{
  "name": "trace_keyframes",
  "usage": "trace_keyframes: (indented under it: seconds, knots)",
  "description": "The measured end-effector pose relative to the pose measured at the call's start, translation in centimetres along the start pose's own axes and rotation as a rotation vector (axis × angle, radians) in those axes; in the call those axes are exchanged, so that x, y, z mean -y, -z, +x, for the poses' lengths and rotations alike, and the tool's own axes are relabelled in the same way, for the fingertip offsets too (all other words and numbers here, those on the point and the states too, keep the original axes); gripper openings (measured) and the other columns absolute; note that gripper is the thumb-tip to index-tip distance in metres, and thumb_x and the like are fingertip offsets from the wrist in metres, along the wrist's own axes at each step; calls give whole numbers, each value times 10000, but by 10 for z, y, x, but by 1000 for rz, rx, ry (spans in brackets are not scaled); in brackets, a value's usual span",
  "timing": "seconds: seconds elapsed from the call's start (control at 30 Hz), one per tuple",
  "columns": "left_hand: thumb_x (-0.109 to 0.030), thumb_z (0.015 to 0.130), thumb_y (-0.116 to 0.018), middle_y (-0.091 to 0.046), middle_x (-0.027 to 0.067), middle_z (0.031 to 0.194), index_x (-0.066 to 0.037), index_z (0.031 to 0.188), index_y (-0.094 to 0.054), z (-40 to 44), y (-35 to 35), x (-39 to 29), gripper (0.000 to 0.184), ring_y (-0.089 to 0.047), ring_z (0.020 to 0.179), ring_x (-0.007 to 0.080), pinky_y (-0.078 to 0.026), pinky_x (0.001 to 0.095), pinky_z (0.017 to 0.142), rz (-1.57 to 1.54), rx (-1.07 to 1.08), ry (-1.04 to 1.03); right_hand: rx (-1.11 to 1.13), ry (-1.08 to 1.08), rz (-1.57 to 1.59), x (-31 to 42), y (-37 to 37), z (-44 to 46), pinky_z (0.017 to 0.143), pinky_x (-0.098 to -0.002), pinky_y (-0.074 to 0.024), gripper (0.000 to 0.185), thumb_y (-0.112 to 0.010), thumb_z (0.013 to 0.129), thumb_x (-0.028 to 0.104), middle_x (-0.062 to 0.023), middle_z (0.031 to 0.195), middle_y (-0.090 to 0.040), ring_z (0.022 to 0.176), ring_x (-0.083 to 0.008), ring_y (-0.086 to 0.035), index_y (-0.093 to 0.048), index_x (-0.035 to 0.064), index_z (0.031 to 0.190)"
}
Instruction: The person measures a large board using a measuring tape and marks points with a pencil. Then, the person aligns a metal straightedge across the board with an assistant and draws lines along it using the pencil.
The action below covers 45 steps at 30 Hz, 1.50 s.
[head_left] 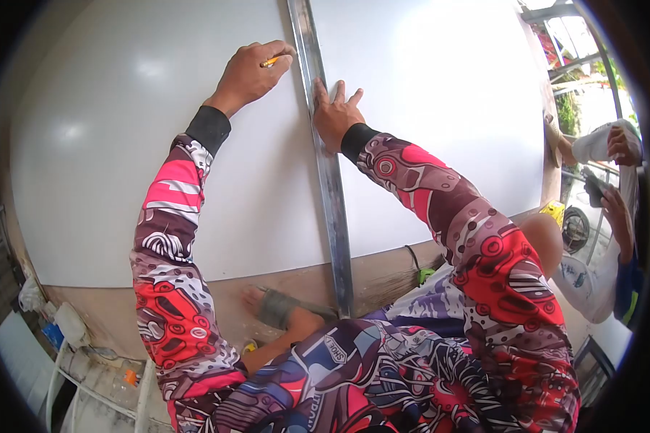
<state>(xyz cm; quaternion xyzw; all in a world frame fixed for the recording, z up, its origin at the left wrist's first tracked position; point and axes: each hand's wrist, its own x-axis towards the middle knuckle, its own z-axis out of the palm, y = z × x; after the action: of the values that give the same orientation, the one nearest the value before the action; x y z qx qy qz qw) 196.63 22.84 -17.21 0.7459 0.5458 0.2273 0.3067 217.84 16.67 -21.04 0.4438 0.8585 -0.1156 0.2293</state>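
A large white sheet (159,144) with a glossy face lies in front of me. Across it runs a long, straight metal bar (333,216), its near end reaching past the sheet's lower edge. My left hand (247,76) is closed around a short yellow pencil (269,63), close to the bar's left side; the pencil's tip is hidden by the fingers. With fingers spread, my right hand (335,115) rests against the bar's right side and on the sheet beside it.
A sandaled foot (273,307) stands below the sheet's lower edge. At the right is another person, with a hand (617,216) near a dark object. A bright green item (425,276) lies beside the bar's near end. White rails (94,397) and clutter fill the lower left.
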Motion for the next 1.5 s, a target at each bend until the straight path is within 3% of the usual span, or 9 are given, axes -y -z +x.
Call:
trace_keyframes:
  seconds: [0.1,0.2,0.4,0.47,0.63,0.8,1.07,1.23,1.5]
  knots:
    - [-255,1006,-633,-778,125,1062,-63,1191,-744,9,-4,-17,289,-717,965,268,-549,374,914,42,116,-89,104,-56,-22,8,-12,-16,1128,-846,-183,702,-649,908,145,-215,1716,-184,1511,-601,-209,-426,-81,1535]
    - [-263,1007,-636,-777,142,1092,-47,1185,-748,10,-14,-27,302,-719,978,289,-550,376,914,57,65,-184,-45,-78,63,1,-43,-20,1070,-836,-331,766,-730,848,102,-235,1707,-177,1479,-613,-285,-429,-84,1528]
    - [-258,944,-683,-767,153,1078,-54,1121,-760,-15,-12,-83,281,-690,967,359,-551,429,894,-13,216,-29,-50,-122,106,-57,-67,-7,1071,-838,-326,745,-696,880,117,-201,1719,-154,1511,-579,-249,-417,-67,1545]
    - [-232,924,-710,-764,140,1086,-42,1116,-752,-53,-4,-114,274,-688,976,347,-550,436,893,-26,301,-21,-214,-184,166,-66,-119,9,1073,-838,-324,739,-689,887,135,-201,1719,-151,1512,-574,-249,-418,-64,1546]
    - [-123,905,-729,-761,163,1062,-18,1088,-758,-135,21,-179,213,-707,1004,341,-559,427,890,-187,444,10,-21,-143,82,-65,-61,-15,1073,-839,-326,686,-644,923,149,-206,1710,-158,1515,-568,-244,-428,-64,1539]
    - [-102,927,-707,-767,149,1048,-1,1095,-749,-137,-32,-140,201,-711,989,326,-564,402,883,-237,275,10,-55,-155,92,-75,-65,-16,1073,-840,-331,579,-625,939,137,-215,1700,-176,1516,-573,-235,-519,-65,1471]
    - [-155,964,-691,-766,162,998,-23,1160,-739,-111,-5,-108,242,-743,907,249,-570,340,844,-241,197,173,-90,-132,100,-77,-54,-18,1061,-843,-345,533,-520,996,115,-203,1713,-157,1519,-578,-230,-478,-69,1495]
    - [-170,965,-690,-768,157,1009,-24,1175,-732,-108,-9,-114,259,-740,914,273,-569,358,845,-346,261,139,44,-124,38,-76,-35,-21,1070,-834,-348,592,-490,1013,112,-179,1726,-128,1518,-567,-248,-374,-50,1571]
    - [-186,962,-688,-764,166,1020,-37,1164,-734,-104,-10,-117,256,-721,910,326,-566,402,842,-379,264,185,7,-118,57,-76,-33,-25,1065,-821,-373,588,-512,1010,141,-179,1728,-120,1518,-575,-239,-405,-54,1555]
